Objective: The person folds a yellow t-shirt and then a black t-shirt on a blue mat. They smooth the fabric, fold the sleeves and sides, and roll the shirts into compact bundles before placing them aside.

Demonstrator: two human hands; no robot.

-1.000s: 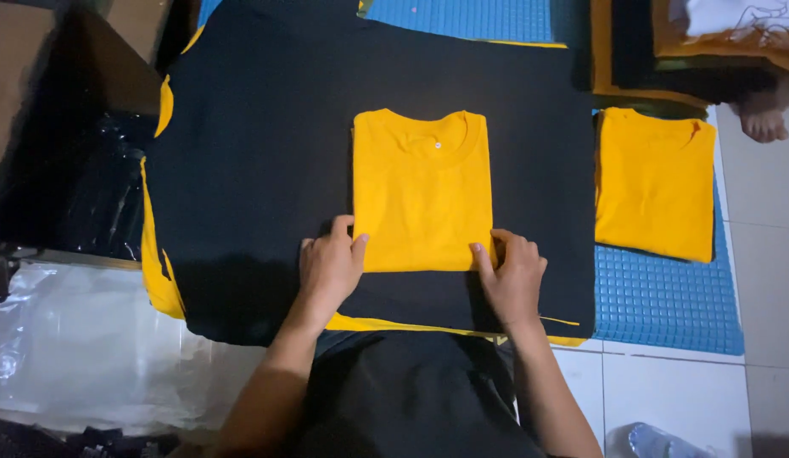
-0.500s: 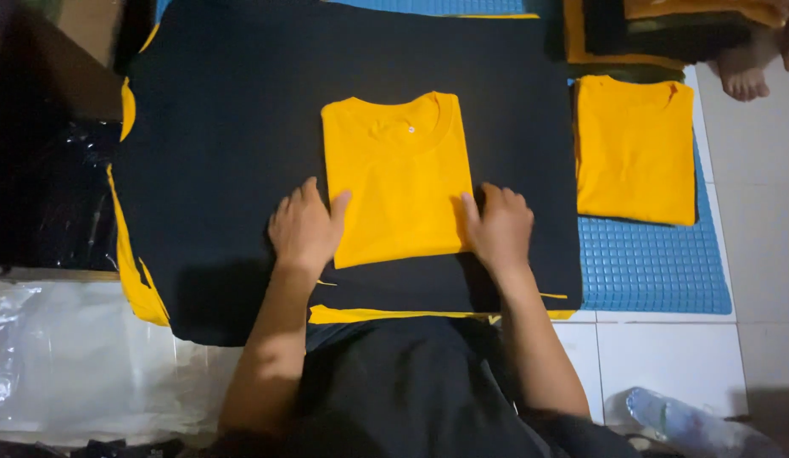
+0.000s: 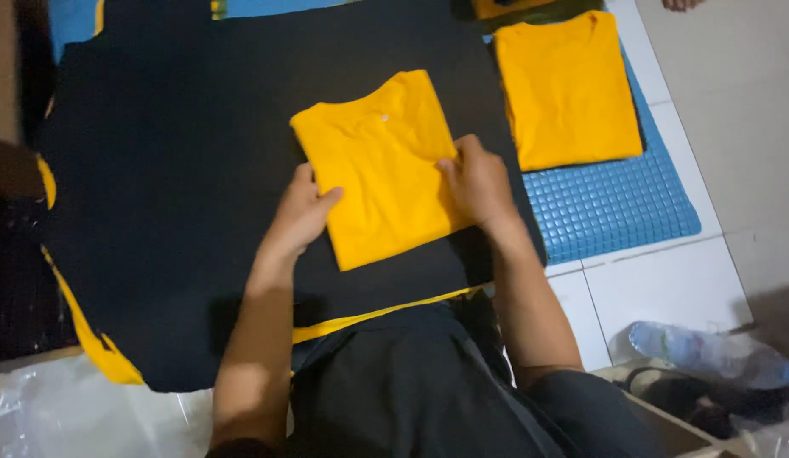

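Observation:
A folded yellow T-shirt (image 3: 379,161) lies tilted on a black folding board (image 3: 182,170) in the middle of the view. My left hand (image 3: 299,216) grips the shirt's left edge, thumb on top. At the shirt's right edge my right hand (image 3: 478,182) holds it, fingers pressing on the cloth. A second folded yellow T-shirt (image 3: 568,85) rests to the right on a blue textured mat (image 3: 615,203).
Yellow edging (image 3: 89,348) shows under the board's left and front sides. White floor tiles (image 3: 657,297) lie to the right, with a plastic water bottle (image 3: 700,348) lying at lower right. Clear plastic wrap (image 3: 81,416) sits at lower left. A person's toes (image 3: 685,4) show at the top right.
Both hands moved from the shirt's bottom corners to its sides and took hold. The shirt has turned and now lies tilted. The camera shifted left and closer.

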